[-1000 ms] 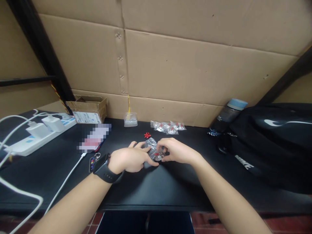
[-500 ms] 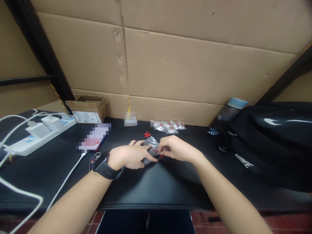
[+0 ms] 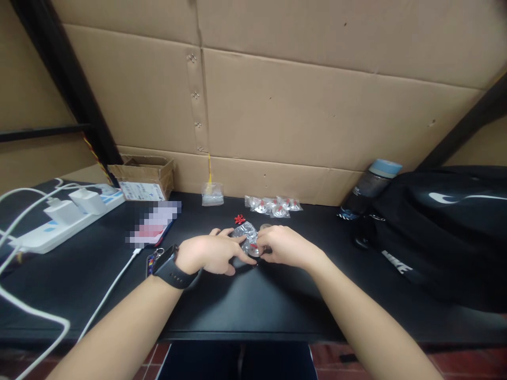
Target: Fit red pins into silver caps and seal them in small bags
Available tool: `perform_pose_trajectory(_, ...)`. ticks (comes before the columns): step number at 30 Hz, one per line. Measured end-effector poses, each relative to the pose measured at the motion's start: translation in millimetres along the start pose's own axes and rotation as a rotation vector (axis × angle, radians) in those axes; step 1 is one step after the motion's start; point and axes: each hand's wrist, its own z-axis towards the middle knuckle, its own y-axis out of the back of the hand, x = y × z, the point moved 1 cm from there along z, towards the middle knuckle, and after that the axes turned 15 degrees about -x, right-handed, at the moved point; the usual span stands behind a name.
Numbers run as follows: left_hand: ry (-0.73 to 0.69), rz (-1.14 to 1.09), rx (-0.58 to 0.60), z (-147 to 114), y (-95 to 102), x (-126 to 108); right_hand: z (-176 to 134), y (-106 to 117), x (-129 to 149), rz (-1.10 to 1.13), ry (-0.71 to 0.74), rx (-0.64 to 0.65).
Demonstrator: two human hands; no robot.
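Note:
A small clear plastic bag (image 3: pixel 246 230) lies crumpled on the black tabletop between my hands. A small red piece (image 3: pixel 254 246) shows at its near right part, beside a shiny round edge. My left hand (image 3: pixel 216 254), with a black watch on the wrist, is palm down with fingers spread, its fingertips touching the bag's left and near sides. The fingers of my right hand (image 3: pixel 279 245) are pinched together at the bag's right edge. What lies under those fingertips is partly hidden. Just beyond the bag sits a little pile of red pieces (image 3: pixel 240 219).
Several filled clear packets (image 3: pixel 273 205) lie by the cardboard wall, left of which is a stack of clear bags (image 3: pixel 213 195). On the left are a power strip (image 3: pixel 67 221), a phone (image 3: pixel 156 224) on its cable and a cardboard box (image 3: pixel 144 177). A bottle (image 3: pixel 370 187) and black bag (image 3: pixel 447 237) stand right.
My right fingers have shifted slightly at the bag's edge. The red loop that stuck out near them is no longer seen outside, and red shows within the bag. My left hand stays put.

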Motion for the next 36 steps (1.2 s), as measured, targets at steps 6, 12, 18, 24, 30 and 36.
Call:
perform_pose_trajectory(6,-0.003,-0.014,-0.03,0.8,-3.4,2.3,0.9,0.1,-8.9,0.079,0.014,0.018)
perform_pose_trajectory(12,-0.009,-0.03,-0.072,-0.9,-1.9,-2.3,2.0,-4.0,-12.8,0.027,-0.035,-0.04)
perform_pose_trajectory(18,-0.015,0.001,-0.126,-4.5,-1.5,-11.3,5.7,-16.4,-15.1,-0.104,-0.069,-0.205)
perform_pose_trajectory(24,0.001,0.058,-0.128,-6.2,-4.1,-13.7,12.1,-33.4,-16.9,-0.214,-0.096,-0.323)
perform_pose_trajectory(30,-0.024,0.049,-0.157,-6.9,-7.6,-8.8,15.2,-43.1,-11.7,-0.17,-0.187,-0.384)
perform_pose_trajectory(36,-0.179,-0.091,-0.252,-9.1,14.6,5.2,11.5,-17.4,-27.1,0.483,-0.111,-0.217)
